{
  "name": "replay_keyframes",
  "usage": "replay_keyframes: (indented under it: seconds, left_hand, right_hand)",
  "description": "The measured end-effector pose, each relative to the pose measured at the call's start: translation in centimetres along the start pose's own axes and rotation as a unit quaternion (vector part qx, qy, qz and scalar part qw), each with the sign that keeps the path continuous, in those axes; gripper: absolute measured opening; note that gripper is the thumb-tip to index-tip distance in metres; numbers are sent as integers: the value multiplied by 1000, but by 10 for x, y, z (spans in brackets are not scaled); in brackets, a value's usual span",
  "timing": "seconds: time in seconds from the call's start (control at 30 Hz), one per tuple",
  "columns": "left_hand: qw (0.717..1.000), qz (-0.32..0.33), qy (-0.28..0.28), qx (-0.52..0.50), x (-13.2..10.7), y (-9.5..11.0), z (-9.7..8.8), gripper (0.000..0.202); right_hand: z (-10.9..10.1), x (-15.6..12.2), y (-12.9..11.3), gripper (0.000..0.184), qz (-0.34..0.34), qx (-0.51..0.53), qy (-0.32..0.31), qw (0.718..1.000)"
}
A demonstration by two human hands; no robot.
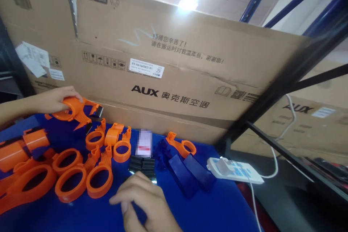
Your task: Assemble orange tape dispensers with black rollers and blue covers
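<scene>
At the left, my left hand point(58, 99) is closed on an orange tape dispenser point(74, 108) with a dark blue part and a metal edge, held above the far left of the table. My right hand point(145, 203) hovers over the front middle, index finger stretched out and thumb apart, with nothing visible in it. Just beyond it lie several short black tubes point(141, 163). Between the hands are several orange ring-shaped dispenser frames point(71, 183). More orange dispensers point(35, 139) with blue parts lie at the left edge.
Dark blue curved plastic pieces point(187, 174) and another orange frame point(181, 145) lie right of centre on the blue table point(108, 217). A white power strip point(235, 169) with cables sits at the right edge. Large cardboard boxes point(174, 116) stand behind, beside a black rack post point(261, 94).
</scene>
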State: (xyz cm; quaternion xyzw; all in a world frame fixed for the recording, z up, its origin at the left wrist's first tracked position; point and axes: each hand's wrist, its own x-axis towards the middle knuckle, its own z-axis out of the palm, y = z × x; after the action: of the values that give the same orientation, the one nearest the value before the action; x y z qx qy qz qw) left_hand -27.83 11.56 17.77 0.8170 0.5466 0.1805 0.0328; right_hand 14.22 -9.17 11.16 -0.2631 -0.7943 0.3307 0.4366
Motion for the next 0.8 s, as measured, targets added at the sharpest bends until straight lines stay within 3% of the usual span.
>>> replay_keyframes:
  seconds: [0.1,0.2,0.37,0.47,0.57,0.67,0.73,0.8]
  left_hand:
    - [998,12,52,-21,1,5,-11,67]
    - [993,54,101,-36,-5,30,-23,58]
    - [975,75,201,-63,-35,105,-38,56]
    - [945,34,272,-177,-55,148,-34,45]
    - [919,31,286,-269,-67,174,-17,28]
    - [902,34,268,-338,-74,190,16,20]
    - [869,7,244,-431,-81,203,47,22]
    - [819,-69,216,-527,-89,223,82,24]
  right_hand:
    - [-4,0,27,24,58,-32,-14,998]
    - [-6,5,58,21,71,-29,-24,997]
    - [-6,24,89,22,106,23,-8,994]
    - [-3,27,96,27,124,63,17,990]
    - [-3,22,95,35,129,122,36,983]
    - [-9,17,89,54,106,204,58,972]
    - [-14,14,85,69,92,262,83,957]
    - [-20,13,83,75,89,314,98,940]
